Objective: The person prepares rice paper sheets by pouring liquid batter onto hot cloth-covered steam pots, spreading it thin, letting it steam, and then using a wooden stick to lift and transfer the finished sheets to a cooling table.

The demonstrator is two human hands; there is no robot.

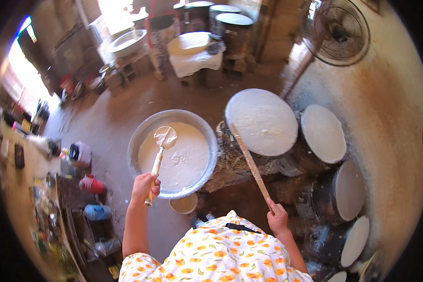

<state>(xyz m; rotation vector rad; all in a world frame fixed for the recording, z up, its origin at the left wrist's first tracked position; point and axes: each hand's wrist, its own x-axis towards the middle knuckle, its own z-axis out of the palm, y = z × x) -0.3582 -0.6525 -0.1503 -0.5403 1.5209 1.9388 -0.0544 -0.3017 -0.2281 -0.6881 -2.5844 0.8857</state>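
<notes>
My left hand (145,187) grips the pale handle of a ladle (158,160), whose round head is coated with white batter. It is held over a wide metal basin (214,155) containing creamy white batter (187,158). My right hand (277,216) is closed around the lower end of a long wooden stick (252,164). The far tip of this stick overlaps the near left edge of a large round white surface (262,121), perhaps a covered pot top; whether they touch I cannot tell.
More round-topped pots (323,134) line the stained wall (384,116) at right, with a fan (338,32) above. A bowl (184,204) sits below the basin. Left are a red jug (92,184) and blue container (97,212). A person (158,42) stands beyond, beside a covered stand (196,63).
</notes>
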